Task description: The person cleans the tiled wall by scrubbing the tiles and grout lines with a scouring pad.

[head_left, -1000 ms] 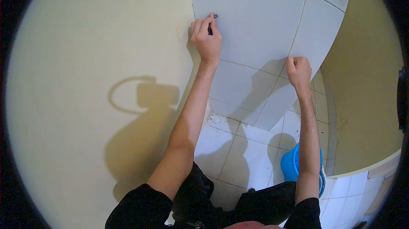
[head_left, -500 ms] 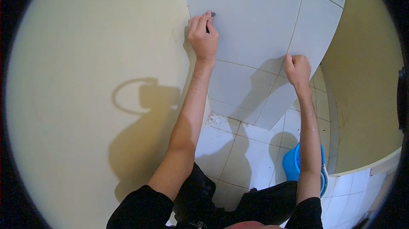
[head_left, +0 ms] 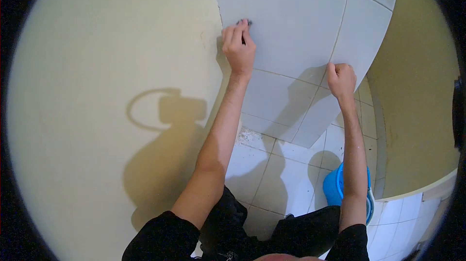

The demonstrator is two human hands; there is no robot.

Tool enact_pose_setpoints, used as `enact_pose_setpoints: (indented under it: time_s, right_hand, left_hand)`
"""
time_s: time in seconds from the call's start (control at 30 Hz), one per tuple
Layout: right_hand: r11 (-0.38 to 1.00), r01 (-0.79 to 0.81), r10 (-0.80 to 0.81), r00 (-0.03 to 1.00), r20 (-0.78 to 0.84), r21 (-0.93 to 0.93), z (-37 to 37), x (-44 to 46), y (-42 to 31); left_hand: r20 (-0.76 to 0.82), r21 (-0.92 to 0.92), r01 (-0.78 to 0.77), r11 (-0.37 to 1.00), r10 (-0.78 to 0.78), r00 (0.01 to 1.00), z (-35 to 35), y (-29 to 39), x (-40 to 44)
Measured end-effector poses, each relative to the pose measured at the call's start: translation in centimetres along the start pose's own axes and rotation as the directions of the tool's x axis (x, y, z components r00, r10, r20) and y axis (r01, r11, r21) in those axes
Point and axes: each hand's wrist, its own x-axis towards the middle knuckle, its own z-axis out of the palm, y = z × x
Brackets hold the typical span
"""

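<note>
My left hand [head_left: 239, 47] is closed on a small dark grey piece [head_left: 249, 22], pressing it to a pale tiled wall [head_left: 291, 23] near its left edge. Only dark, rough-looking bits of that piece show past the fingertips, so its kind is unclear. Farther right and lower, my right hand [head_left: 341, 79] makes a fist against the same tiles, beside a grout line. Nothing sticks out of the fist.
A cream wall [head_left: 87, 67] rises close on my left, and a curved yellowish wall [head_left: 422, 91] stands at the right. Below my right forearm is a blue bucket [head_left: 332, 188] on the white tiled floor [head_left: 291, 178]. Whitish crumbs [head_left: 250, 137] lie in the floor corner.
My left hand has slid a little down and to the right over the tile with the dark piece. The right fist stays in about the same spot.
</note>
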Motion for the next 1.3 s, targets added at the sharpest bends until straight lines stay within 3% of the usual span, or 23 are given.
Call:
enact_pose_setpoints:
  time_s: [0.17,0.27,0.37,0.57,0.67,0.8,0.97,1.1,1.17,1.3]
  right_hand:
    - [1.0,0.019,-0.018,1.0,-0.012,0.007,0.4,0.1,0.6]
    - [1.0,-0.012,0.012,1.0,0.014,0.004,0.2,0.1,0.1]
    - [1.0,0.004,-0.004,1.0,0.008,0.025,0.1,0.1,0.2]
    - [0.999,0.035,-0.035,0.999,-0.023,0.016,0.7,0.1,0.9]
    - [0.999,0.03,-0.03,1.0,-0.003,0.024,0.1,0.0,0.2]
    - [0.999,0.031,-0.031,0.999,-0.017,0.017,0.4,0.1,0.4]
    - [1.0,0.006,-0.006,1.0,0.009,-0.006,0.3,0.1,0.2]
    - [1.0,0.024,-0.023,1.0,-0.016,0.013,0.4,0.1,0.1]
    - [1.0,0.007,-0.007,1.0,0.001,0.012,0.1,0.0,0.1]
    - [1.0,0.015,-0.015,1.0,-0.012,0.008,0.0,0.0,0.1]
  left_hand:
    - [-0.077,-0.006,-0.093,0.996,0.092,0.993,0.4,-2.9,-5.5]
    - [0.039,0.02,0.036,0.999,-0.036,0.999,0.0,-1.3,-1.6]
    - [0.053,-0.058,0.076,0.995,-0.073,0.996,-0.7,0.4,3.2]
    - [0.003,0.157,-0.027,0.987,0.027,1.0,-0.4,-1.9,-6.0]
    - [0.03,0.187,0.012,0.982,-0.018,0.999,-0.8,-3.8,-11.3]
    - [0.046,0.127,0.103,0.986,-0.11,0.993,0.1,-2.8,-8.3]
    - [-0.007,0.02,0.086,0.996,-0.086,0.996,0.6,-0.7,-3.0]
    - [0.027,0.129,-0.007,0.992,0.003,1.0,0.3,-2.3,-8.4]
    - [0.065,0.125,0.035,0.992,-0.043,0.997,-0.9,-3.6,-12.0]
    - [0.108,0.185,0.079,0.98,-0.1,0.989,-0.7,-3.4,-11.3]
